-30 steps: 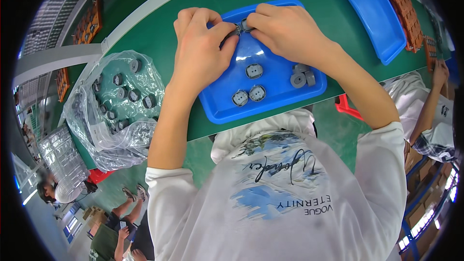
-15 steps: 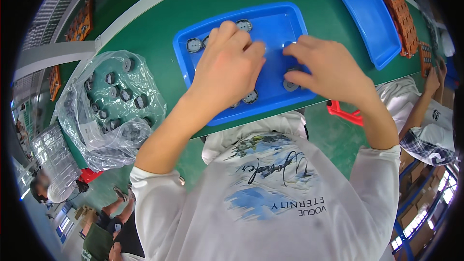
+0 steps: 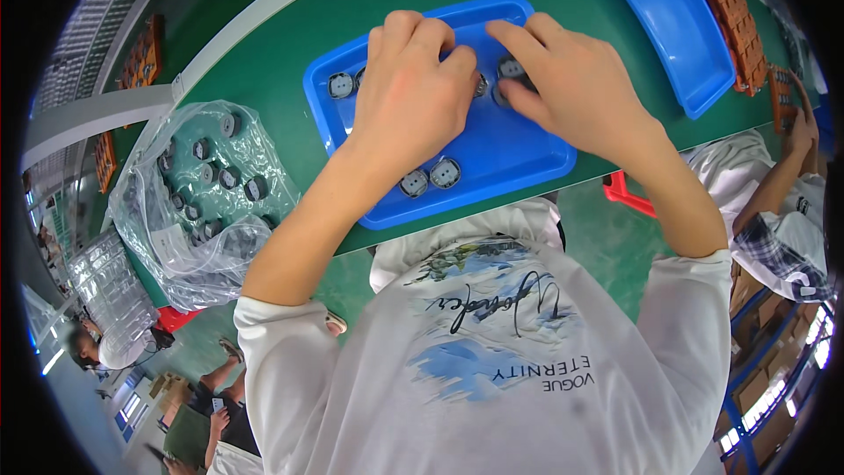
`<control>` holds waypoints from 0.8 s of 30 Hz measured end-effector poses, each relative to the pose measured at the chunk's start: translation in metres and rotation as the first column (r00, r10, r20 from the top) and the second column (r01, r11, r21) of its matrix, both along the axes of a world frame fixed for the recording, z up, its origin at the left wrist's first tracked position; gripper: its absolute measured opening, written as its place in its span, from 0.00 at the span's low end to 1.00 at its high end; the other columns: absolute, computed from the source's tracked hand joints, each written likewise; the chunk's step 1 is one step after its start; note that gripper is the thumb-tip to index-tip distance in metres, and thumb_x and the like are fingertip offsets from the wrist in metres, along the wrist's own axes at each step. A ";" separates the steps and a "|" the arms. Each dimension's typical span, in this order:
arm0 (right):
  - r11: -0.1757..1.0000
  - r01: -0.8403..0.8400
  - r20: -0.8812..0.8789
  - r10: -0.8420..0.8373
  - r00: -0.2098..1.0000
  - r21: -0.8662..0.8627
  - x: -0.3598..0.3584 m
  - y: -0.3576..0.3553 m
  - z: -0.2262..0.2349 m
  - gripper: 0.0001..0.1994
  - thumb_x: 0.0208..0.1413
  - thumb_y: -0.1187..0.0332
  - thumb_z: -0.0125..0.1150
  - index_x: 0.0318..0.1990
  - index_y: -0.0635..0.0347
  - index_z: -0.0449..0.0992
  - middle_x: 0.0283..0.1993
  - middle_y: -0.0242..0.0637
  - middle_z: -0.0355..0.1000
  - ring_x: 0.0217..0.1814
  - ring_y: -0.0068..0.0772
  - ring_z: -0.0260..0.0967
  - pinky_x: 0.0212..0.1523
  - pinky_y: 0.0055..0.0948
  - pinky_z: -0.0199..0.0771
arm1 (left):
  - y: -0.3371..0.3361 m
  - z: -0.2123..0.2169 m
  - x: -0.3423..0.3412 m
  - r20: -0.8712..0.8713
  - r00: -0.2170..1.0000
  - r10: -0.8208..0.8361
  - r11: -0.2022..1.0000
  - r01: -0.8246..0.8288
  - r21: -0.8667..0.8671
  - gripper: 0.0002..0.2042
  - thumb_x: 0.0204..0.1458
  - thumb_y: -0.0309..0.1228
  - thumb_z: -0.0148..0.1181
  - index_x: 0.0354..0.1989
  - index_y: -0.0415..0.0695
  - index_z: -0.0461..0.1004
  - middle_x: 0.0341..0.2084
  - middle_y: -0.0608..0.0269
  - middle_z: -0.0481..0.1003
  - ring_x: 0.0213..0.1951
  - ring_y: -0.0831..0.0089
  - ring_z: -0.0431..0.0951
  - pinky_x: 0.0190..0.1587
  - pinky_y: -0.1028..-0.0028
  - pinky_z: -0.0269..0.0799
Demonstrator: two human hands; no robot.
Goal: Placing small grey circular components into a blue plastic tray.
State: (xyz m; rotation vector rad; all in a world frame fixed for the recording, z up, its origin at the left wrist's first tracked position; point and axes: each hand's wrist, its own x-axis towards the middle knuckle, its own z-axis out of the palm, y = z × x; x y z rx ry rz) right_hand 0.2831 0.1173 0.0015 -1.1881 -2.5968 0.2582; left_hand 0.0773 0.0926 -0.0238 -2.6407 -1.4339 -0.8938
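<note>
Blue tray (image 3: 536, 158) holding round grey parts (image 3: 431, 178) (several), right hand (image 3: 571, 88) fingers pinching one, left hand's (image 3: 413, 97) grip hidden.

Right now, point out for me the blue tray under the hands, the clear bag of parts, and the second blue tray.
blue tray (image 3: 527, 154), head view, bare floor near its front.
clear bag of parts (image 3: 207, 202), head view, middle of the plastic.
second blue tray (image 3: 673, 22), head view, its bare inside.

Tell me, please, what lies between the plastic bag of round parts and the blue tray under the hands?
In the head view, only bare green table top separates the plastic bag from the blue tray; the left forearm crosses above the near end.
</note>
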 end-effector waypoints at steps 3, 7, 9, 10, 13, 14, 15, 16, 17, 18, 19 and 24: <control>0.998 -0.028 0.072 0.031 0.997 -0.052 0.011 -0.009 0.002 0.14 0.51 0.64 0.70 0.44 0.57 0.76 0.43 0.38 0.70 0.36 0.43 0.75 0.35 0.39 0.75 | -0.006 0.012 0.000 0.061 0.997 -0.045 0.998 0.048 -0.040 0.08 0.41 0.26 0.69 0.31 0.42 0.80 0.33 0.61 0.73 0.46 0.58 0.70 0.46 0.61 0.67; 0.979 -0.145 -0.027 0.142 0.989 -0.144 0.025 -0.012 0.001 0.17 0.50 0.64 0.71 0.47 0.56 0.75 0.42 0.37 0.70 0.37 0.43 0.75 0.35 0.39 0.74 | -0.014 0.013 -0.004 0.027 0.983 -0.184 0.975 0.186 -0.125 0.09 0.41 0.26 0.69 0.32 0.42 0.80 0.33 0.60 0.73 0.45 0.57 0.70 0.46 0.61 0.67; 0.975 -0.145 -0.067 0.135 0.989 -0.168 0.025 -0.008 0.001 0.18 0.50 0.65 0.71 0.47 0.56 0.75 0.42 0.36 0.71 0.38 0.43 0.74 0.35 0.39 0.74 | -0.012 0.003 -0.002 0.004 0.985 -0.172 0.981 0.171 -0.092 0.11 0.40 0.26 0.71 0.34 0.42 0.81 0.33 0.60 0.73 0.44 0.57 0.70 0.46 0.61 0.67; 0.989 -0.101 -0.113 0.088 0.990 -0.112 0.023 -0.005 0.001 0.16 0.50 0.65 0.71 0.46 0.55 0.75 0.41 0.36 0.71 0.38 0.43 0.74 0.35 0.39 0.74 | -0.009 0.002 -0.002 0.002 0.985 -0.171 0.981 0.170 -0.093 0.11 0.40 0.26 0.71 0.34 0.42 0.81 0.33 0.60 0.73 0.44 0.57 0.70 0.46 0.61 0.67; 0.999 -0.036 -0.174 0.033 0.984 -0.017 0.017 0.013 -0.004 0.16 0.50 0.65 0.71 0.45 0.55 0.75 0.40 0.36 0.72 0.39 0.44 0.75 0.36 0.38 0.74 | -0.003 0.000 0.004 0.025 0.995 -0.100 0.990 0.102 -0.096 0.11 0.40 0.26 0.69 0.35 0.41 0.81 0.33 0.61 0.73 0.42 0.58 0.70 0.45 0.61 0.67; 0.998 -0.061 -0.161 0.063 0.985 0.019 0.015 0.019 -0.008 0.17 0.49 0.65 0.72 0.46 0.54 0.75 0.40 0.36 0.72 0.38 0.43 0.75 0.36 0.38 0.74 | -0.001 0.000 0.006 0.059 0.993 -0.100 0.990 0.105 -0.091 0.10 0.41 0.25 0.69 0.34 0.40 0.81 0.32 0.61 0.73 0.42 0.58 0.70 0.45 0.61 0.67; 0.995 -0.087 -0.147 0.094 0.985 0.055 0.013 0.024 -0.012 0.18 0.49 0.65 0.72 0.47 0.53 0.75 0.40 0.35 0.72 0.38 0.43 0.75 0.36 0.38 0.74 | 0.001 0.000 0.006 0.092 0.991 -0.099 0.990 0.107 -0.086 0.09 0.41 0.24 0.68 0.33 0.40 0.81 0.31 0.61 0.72 0.41 0.58 0.70 0.45 0.61 0.66; 0.995 -0.087 -0.147 0.095 0.985 0.055 0.012 0.026 -0.014 0.18 0.49 0.65 0.72 0.47 0.53 0.75 0.40 0.35 0.72 0.38 0.43 0.75 0.36 0.38 0.74 | 0.004 -0.002 0.006 0.092 0.991 -0.099 0.991 0.107 -0.086 0.09 0.41 0.24 0.68 0.33 0.40 0.81 0.31 0.61 0.72 0.41 0.58 0.70 0.45 0.61 0.66; 0.990 -0.113 -0.106 0.122 0.987 0.082 0.011 0.027 -0.017 0.17 0.48 0.65 0.72 0.46 0.53 0.76 0.40 0.34 0.72 0.38 0.41 0.75 0.36 0.37 0.74 | 0.005 -0.004 0.005 0.069 0.993 -0.098 0.993 0.102 -0.054 0.08 0.41 0.25 0.68 0.32 0.40 0.81 0.31 0.61 0.72 0.41 0.58 0.69 0.45 0.62 0.66; 0.983 -0.148 -0.066 0.155 0.986 0.107 0.009 0.028 -0.018 0.16 0.48 0.65 0.73 0.45 0.53 0.77 0.41 0.34 0.72 0.38 0.40 0.75 0.36 0.37 0.74 | 0.006 -0.005 0.003 0.045 0.995 -0.088 0.996 0.089 -0.025 0.07 0.41 0.25 0.68 0.31 0.41 0.81 0.31 0.61 0.71 0.42 0.59 0.69 0.45 0.62 0.66; 0.982 -0.156 -0.067 0.164 0.984 0.105 0.010 0.028 -0.017 0.16 0.48 0.65 0.73 0.45 0.53 0.77 0.41 0.34 0.72 0.38 0.40 0.75 0.36 0.37 0.74 | 0.006 -0.005 0.003 0.044 0.996 -0.079 0.996 0.080 -0.027 0.07 0.41 0.25 0.68 0.31 0.41 0.81 0.31 0.61 0.71 0.42 0.59 0.69 0.45 0.62 0.66; 0.987 -0.121 -0.066 0.128 0.990 0.104 0.015 0.025 -0.015 0.08 0.48 0.68 0.71 0.36 0.54 0.81 0.39 0.30 0.70 0.36 0.35 0.73 0.34 0.35 0.73 | 0.009 -0.007 0.004 0.013 1.000 -0.010 1.000 0.010 0.013 0.07 0.41 0.26 0.69 0.32 0.45 0.83 0.35 0.61 0.71 0.45 0.59 0.67 0.45 0.61 0.64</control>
